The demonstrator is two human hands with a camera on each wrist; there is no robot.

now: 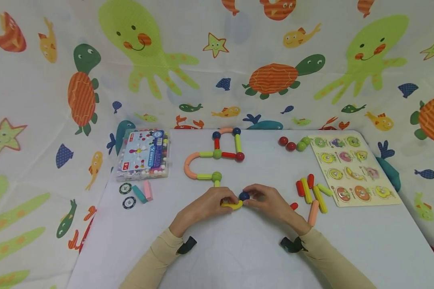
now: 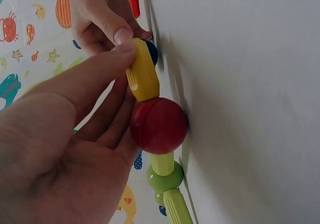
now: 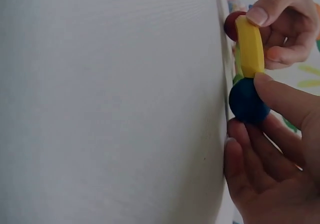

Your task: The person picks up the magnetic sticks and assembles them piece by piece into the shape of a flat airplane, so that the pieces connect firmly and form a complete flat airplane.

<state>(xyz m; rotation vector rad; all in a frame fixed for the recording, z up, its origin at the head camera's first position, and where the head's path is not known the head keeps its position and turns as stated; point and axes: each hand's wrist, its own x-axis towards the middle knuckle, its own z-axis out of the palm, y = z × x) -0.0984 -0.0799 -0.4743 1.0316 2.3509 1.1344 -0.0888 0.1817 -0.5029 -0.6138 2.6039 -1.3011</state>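
Observation:
In the head view a yellow curved rod and a dark blue ball lie low at the front of a chain of rods and balls. My left hand pinches the rod; its thumb presses the yellow side. My right hand grips the blue ball, thumb at the joint where ball and rod meet. A red ball joins the rod's other end, hidden by my left hand in the head view. Beyond it, a light green rod leads to a green ball.
Farther back, the chain's square part continues. A boxed set stands left, near two chips and a pink block. Loose rods, red and green balls and a picture board lie right.

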